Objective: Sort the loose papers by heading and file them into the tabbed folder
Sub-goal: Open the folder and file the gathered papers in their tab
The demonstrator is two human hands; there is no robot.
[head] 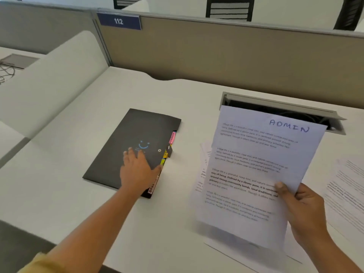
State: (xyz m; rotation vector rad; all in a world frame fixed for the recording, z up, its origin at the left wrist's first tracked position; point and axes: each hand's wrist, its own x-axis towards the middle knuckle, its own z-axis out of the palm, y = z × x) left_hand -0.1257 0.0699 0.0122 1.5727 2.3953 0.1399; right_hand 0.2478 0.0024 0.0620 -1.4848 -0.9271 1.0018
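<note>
The printed lines on the sheet (256, 164) held up in the right hand (303, 205) are blurred, and only the handwritten heading ADMIN can be read; its lower edge is smeared. More papers (202, 168) are mostly hidden behind it, just left of that hand. A further pile (346, 184) to the right of that hand is blurred and cut off by the frame. The lettering on the tabs (172, 137) cannot be read with certainty.

The sheet is pinched at its right edge, with the thumb on the front and the fingers curled behind. The left hand (137, 168) is laid flat on the folder (122, 138), with the fingers spread on the cover and the thumb at the tabbed edge.

The folder lies closed under the left hand, well apart from the sheet. Coloured tabs are seen sticking out along the side nearer the right hand. Beyond the right hand, a cable box (285, 107) stands with its lid raised; dark cables are seen inside, partly covered by the sheet.
</note>
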